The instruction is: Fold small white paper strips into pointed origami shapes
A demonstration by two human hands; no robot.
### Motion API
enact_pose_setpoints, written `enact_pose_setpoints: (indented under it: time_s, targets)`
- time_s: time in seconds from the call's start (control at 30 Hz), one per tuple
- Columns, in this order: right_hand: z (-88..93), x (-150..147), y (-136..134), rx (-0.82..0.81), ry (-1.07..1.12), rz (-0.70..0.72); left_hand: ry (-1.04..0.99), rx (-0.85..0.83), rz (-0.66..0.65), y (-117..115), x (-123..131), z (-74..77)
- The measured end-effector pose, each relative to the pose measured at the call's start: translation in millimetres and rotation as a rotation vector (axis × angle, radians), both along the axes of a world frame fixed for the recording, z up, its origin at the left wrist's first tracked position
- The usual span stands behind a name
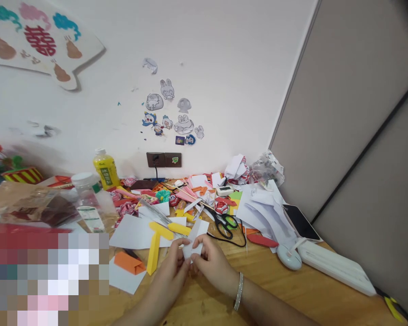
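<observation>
Both my hands meet over the wooden table [258, 276] near its front edge. My left hand [172, 271] and my right hand [212, 262] pinch a small folded piece of white paper [194, 242] between their fingers. A silver bracelet [238, 290] circles my right wrist. Just left of my hands lie folded yellow paper strips [154, 251] and an orange folded piece [129, 262] on white sheets [132, 233].
Black-and-green scissors [224, 224] lie beyond my hands amid a heap of coloured paper scraps. A phone [301, 222], a white mouse [289, 257] and a white power strip [336, 267] sit on the right. Bottles [106, 170] stand at the left by the wall.
</observation>
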State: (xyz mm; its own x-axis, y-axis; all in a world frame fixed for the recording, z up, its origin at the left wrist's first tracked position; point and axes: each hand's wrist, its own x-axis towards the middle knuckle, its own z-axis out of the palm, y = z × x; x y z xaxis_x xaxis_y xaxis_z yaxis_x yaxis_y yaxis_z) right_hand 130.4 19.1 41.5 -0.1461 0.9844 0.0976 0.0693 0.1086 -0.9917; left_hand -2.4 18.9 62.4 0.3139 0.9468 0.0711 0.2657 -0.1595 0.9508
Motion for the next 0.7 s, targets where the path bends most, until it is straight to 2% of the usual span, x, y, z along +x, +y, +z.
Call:
enact_pose_setpoints:
  time_s: [0.13, 0.4, 0.53, 0.7]
  targets:
    - [-0.6, 1.0, -0.2, 0.014, 0.020, 0.014, -0.092, -0.069, -0.073, 3.8, 0.0, -1.2]
    - [-0.5, 9.4, 3.4, 0.088, -0.068, -0.016, -0.228, -0.174, -0.030, 8.6, 3.7, -3.5]
    - [1.0, 8.6, 2.7, 0.067, -0.016, 0.004, -0.216, -0.230, -0.041, 13.0, 2.5, -4.3]
    - [-0.5, 9.9, 3.3, 0.139, -0.033, -0.009, -0.226, -0.291, -0.027, 14.3, 1.1, -1.1]
